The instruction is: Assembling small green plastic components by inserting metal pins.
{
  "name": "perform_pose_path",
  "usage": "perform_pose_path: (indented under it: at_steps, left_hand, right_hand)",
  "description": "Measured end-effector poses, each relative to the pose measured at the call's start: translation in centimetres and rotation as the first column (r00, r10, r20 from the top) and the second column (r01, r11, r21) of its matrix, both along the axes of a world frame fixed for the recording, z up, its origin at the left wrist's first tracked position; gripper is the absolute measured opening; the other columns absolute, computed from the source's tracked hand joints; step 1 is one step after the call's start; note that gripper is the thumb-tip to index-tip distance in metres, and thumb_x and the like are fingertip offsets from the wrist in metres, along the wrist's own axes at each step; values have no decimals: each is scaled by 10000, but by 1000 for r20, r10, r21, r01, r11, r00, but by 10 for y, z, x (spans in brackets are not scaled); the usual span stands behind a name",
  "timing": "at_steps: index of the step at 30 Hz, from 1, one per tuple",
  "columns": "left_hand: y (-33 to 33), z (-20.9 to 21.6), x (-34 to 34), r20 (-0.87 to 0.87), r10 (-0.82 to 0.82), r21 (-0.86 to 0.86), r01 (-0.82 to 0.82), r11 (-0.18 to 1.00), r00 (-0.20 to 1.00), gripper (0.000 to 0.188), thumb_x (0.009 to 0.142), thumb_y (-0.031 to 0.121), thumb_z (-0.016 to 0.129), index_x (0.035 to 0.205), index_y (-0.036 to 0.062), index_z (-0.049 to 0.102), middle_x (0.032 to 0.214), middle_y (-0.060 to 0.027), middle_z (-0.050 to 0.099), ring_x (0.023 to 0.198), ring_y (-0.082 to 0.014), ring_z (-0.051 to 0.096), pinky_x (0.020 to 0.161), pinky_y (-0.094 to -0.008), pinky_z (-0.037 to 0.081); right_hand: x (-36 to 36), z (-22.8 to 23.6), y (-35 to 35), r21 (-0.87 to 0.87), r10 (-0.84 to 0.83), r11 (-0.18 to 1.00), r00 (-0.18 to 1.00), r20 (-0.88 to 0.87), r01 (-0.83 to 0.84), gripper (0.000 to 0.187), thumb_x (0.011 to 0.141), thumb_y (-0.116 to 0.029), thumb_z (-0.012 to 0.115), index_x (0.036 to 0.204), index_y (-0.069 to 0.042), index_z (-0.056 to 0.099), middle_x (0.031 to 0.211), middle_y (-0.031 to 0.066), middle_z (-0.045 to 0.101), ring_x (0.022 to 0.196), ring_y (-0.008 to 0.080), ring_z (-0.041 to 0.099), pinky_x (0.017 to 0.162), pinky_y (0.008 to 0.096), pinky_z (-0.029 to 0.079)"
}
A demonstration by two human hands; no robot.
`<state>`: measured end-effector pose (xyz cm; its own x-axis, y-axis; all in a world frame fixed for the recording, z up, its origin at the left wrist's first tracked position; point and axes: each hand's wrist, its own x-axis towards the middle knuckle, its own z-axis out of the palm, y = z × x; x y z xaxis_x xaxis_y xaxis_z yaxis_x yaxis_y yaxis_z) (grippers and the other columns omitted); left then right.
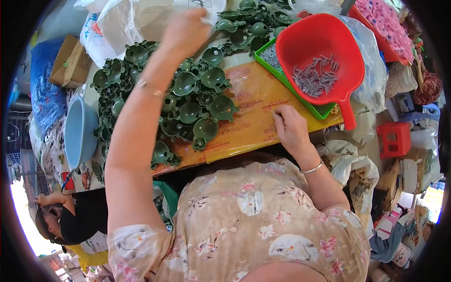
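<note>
My left hand (187, 34) is stretched far over the table, smeared by motion, beside a white bag at the back. What its fingers hold, if anything, does not show. Under and around that forearm lies a pile of dark green plastic cup-shaped parts (190, 112). My right hand (292, 130) rests near the table's front edge with its fingers curled in; whatever is in them is hidden. To its right, a red scoop (349, 61) holds small metal springs (315, 75). The scoop sits on a green tray (324, 111) with small metal pieces in it.
Yellow-brown taped cardboard (253, 94) covers the table before me. A blue basin (81, 134) stands at the left, with a cardboard box (70, 61) behind it. A red container of pink pieces (385, 28) is at the back right. Another person (80, 214) is at lower left.
</note>
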<state>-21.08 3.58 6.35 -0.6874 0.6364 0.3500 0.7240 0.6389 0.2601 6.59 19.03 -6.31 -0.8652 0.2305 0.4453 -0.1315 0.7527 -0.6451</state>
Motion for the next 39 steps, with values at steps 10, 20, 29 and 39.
perform_pose_path:
  at_steps: [10, 20, 29, 39]
  left_hand:
    - [37, -59, -42, 251, -87, -535, 213, 817, 964, 282, 683, 37, 580, 949, 34, 676, 968, -191, 662, 922, -368, 622, 804, -421, 503]
    - [5, -35, -56, 51, 43, -390, -20, 921, 998, 242, 725, 119, 553, 910, 44, 690, 930, -207, 663, 909, -381, 625, 796, -437, 505]
    - [32, -5, -24, -47, 178, -779, -148, 609, 983, 349, 773, 125, 632, 1121, 110, 642, 1182, -129, 629, 1089, -324, 606, 850, -452, 516]
    - [80, -55, -62, 128, -208, -394, 243, 886, 970, 506, 668, 42, 649, 1164, 93, 560, 1118, -188, 514, 1031, -385, 560, 860, -419, 480]
  right_hand:
    - [3, -2, -1, -70, -19, 997, 999, -50, 16, 151, 786, 29, 629, 922, -16, 579, 800, 161, 565, 678, 352, 580, 573, 397, 471]
    - [2, -1, -3, -49, -33, 998, 997, -76, 29, 143, 795, 19, 624, 928, -21, 589, 821, 152, 573, 694, 349, 591, 589, 391, 482]
    - [2, -1, -3, -39, -59, 998, 995, -81, 56, 148, 783, 17, 640, 913, -40, 600, 798, 146, 559, 670, 346, 586, 562, 394, 479]
    - [1, 1, -5, -19, -45, 999, 995, -93, 43, 153, 774, 28, 647, 908, -29, 600, 794, 130, 570, 656, 322, 594, 559, 380, 485]
